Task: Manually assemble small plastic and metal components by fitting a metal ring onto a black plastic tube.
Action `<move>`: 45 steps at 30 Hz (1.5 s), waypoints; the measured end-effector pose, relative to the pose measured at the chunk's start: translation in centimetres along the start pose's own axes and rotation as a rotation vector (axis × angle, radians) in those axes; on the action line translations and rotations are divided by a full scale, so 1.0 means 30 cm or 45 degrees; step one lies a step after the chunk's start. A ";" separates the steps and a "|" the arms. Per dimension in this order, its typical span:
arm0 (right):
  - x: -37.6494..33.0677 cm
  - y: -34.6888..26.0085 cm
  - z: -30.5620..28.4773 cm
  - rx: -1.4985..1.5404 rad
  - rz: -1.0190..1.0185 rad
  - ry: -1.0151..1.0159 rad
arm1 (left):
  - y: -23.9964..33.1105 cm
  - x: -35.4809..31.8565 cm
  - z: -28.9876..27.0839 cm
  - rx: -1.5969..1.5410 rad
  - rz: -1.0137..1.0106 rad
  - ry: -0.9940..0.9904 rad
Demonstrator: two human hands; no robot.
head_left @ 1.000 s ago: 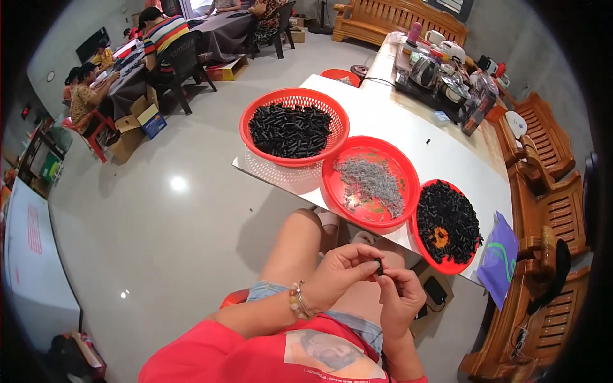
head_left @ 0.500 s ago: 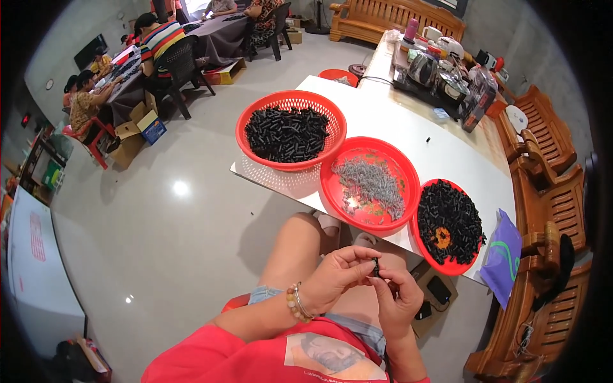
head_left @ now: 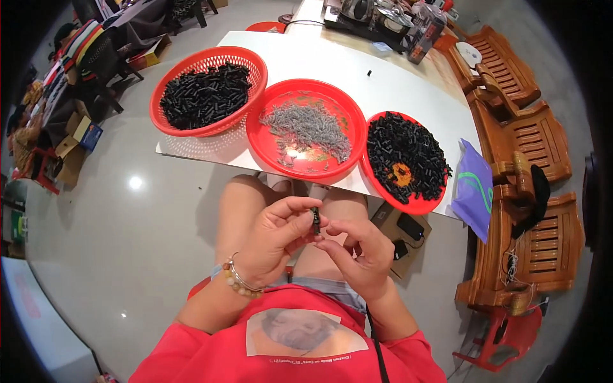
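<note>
Rear table (head_left: 442, 78) cropped, left hand (head_left: 274, 233) pinching partly hidden black piece (head_left: 316, 223), right hand (head_left: 363, 254) spread

A line of small white lettering (head_left: 310, 361) stands on the near red T-shirt (head_left: 191, 357), alongside its printed picture (head_left: 306, 333). On the white flat-topped unit (head_left: 48, 338) at the left, faint reddish marks (head_left: 27, 293) are too blurred to read. The rest is illegible.
</note>
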State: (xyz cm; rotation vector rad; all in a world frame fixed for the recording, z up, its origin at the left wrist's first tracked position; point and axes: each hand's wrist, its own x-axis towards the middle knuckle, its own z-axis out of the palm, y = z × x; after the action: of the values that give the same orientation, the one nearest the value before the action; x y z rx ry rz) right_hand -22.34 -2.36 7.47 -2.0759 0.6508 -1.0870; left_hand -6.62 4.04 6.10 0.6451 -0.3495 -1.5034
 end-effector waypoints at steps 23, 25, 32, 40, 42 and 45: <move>0.131 -0.007 -0.013 -0.400 -0.213 -0.409 | 0.037 0.023 -0.053 0.114 -0.111 -0.215; 0.133 -0.010 -0.009 -0.411 -0.225 -0.416 | 0.046 0.022 -0.070 0.145 -0.135 -0.239; 0.129 0.017 -0.014 -0.452 -0.310 -0.371 | 0.081 0.038 -0.068 0.601 -0.004 -0.401; 0.115 0.038 0.019 -0.449 -0.377 -0.305 | 0.113 0.051 -0.077 1.295 0.443 -0.540; 0.105 0.047 0.028 -0.388 -0.385 -0.252 | 0.106 0.052 -0.086 1.353 0.465 -0.555; 0.099 0.053 0.036 -0.363 -0.381 -0.271 | 0.084 0.049 -0.101 1.246 0.460 -0.547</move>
State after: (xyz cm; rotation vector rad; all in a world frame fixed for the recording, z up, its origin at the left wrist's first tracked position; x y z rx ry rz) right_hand -20.05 -5.06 7.28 -2.5565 0.4165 -0.9546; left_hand -2.71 2.99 4.95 0.9374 -1.5028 -1.0457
